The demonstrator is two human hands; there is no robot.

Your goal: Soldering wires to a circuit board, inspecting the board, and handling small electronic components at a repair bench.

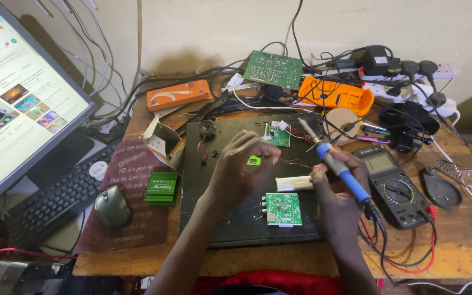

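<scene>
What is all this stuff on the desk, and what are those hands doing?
You are looking down from a camera worn on a person's head, so the two hands are that person's own. The right hand holds a blue-handled soldering iron, a hot tool that melts metal to join tiny parts. The left hand pinches something small, too small to tell what. Below the hands, a green circuit board lies on a black metal panel. To the right sits a black meter with red and black wires. On the left are a mouse, a keyboard and a computer screen. Cables and plugs crowd the back of the wooden desk.
</scene>
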